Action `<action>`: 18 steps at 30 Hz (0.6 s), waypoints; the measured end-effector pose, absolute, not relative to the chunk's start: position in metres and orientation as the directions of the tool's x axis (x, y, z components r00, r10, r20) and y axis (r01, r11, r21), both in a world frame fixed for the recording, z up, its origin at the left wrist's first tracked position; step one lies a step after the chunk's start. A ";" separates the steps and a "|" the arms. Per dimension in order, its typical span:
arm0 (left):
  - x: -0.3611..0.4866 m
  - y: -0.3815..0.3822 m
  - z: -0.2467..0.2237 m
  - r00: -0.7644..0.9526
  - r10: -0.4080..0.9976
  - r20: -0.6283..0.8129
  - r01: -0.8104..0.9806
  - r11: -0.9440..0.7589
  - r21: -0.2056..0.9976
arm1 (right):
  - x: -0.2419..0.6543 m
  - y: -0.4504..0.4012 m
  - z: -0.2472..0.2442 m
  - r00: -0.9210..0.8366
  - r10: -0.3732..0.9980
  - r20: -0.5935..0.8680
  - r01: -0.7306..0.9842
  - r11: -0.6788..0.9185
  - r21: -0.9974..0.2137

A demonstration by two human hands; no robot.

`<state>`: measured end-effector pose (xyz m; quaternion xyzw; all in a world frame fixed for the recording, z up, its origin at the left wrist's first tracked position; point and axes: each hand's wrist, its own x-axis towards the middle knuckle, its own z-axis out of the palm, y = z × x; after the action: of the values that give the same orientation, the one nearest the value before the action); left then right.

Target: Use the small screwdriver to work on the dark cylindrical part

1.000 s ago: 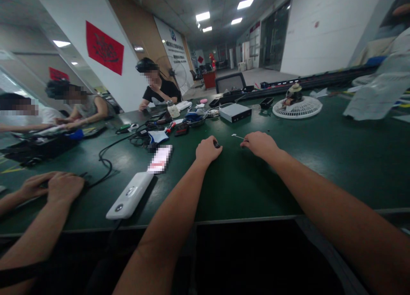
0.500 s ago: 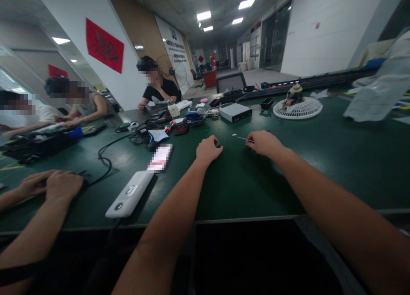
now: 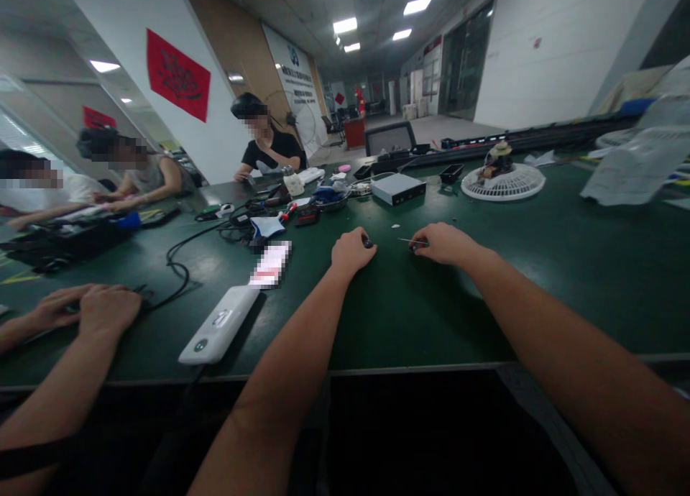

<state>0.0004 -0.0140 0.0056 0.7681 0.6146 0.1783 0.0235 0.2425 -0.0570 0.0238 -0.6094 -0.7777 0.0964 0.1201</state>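
My left hand (image 3: 351, 253) rests on the dark green workbench (image 3: 410, 316), its fingertips pinching a small dark part (image 3: 367, 242). Most of that part is hidden by my fingers. My right hand (image 3: 443, 243) lies a short way to the right, holding a thin metal pin-like tool (image 3: 407, 241). Its tip points left toward the small dark part, and a gap separates them. A small dark piece shows at the tool's inner end (image 3: 415, 247), partly hidden by my fingers.
A white power bank (image 3: 218, 324) and a pixelated phone (image 3: 269, 264) lie to my left among black cables. Further off stand a silver box (image 3: 397, 189) and a white round fan grille (image 3: 503, 182). A co-worker's hands (image 3: 91, 309) rest at the near left.
My right hand has shifted slightly, and the thin tool now lies nearly level, pointing left. My left hand has barely moved.
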 end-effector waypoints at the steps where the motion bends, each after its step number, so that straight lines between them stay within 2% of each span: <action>1: 0.000 -0.014 0.005 0.182 0.952 0.244 0.936 -0.244 0.255 | 0.243 -0.057 0.024 -0.222 0.973 0.059 0.925 0.229 -0.303; 5: -0.001 -0.013 0.005 0.195 0.949 0.248 0.931 -0.259 0.258 | 0.244 -0.056 0.024 -0.217 0.976 0.025 0.917 0.213 -0.337; 12: 0.000 -0.016 0.008 0.178 0.958 0.224 0.938 -0.234 0.257 | 0.250 -0.055 0.027 -0.107 0.991 0.080 0.954 0.125 -0.271; 18: 0.000 -0.016 0.009 0.186 0.956 0.228 0.943 -0.239 0.233 | 0.249 -0.054 0.024 -0.105 0.980 0.171 0.948 0.151 -0.282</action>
<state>0.0004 -0.0156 0.0087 0.7699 0.6164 0.1642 0.0200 0.2486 -0.0536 0.0240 -0.6495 -0.7418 0.0502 0.1594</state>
